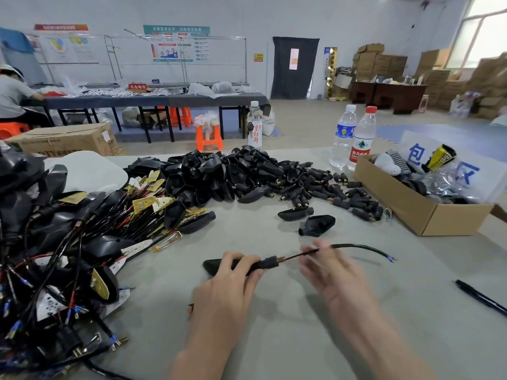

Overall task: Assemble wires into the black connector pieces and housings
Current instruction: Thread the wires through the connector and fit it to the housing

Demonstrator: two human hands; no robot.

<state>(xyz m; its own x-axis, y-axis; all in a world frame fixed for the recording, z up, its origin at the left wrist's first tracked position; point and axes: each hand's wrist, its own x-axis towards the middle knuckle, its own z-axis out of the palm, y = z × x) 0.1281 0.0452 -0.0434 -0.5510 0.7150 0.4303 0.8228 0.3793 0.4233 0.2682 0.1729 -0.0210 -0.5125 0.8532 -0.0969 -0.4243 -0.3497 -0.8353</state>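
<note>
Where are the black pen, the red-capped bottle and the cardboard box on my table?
black pen [477, 296], head view, middle of its barrel.
red-capped bottle [360, 152], head view, on its label.
cardboard box [452, 219], head view, bare front wall.

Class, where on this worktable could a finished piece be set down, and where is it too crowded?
Bare table lies between the cardboard box, the pen and the right hand, and between the left hand and the housing heap. The wire tangle crowds the left.

Bright window [485, 37] daylight, motion-blurred right hand [329, 270], bowed wide-angle edges
</note>
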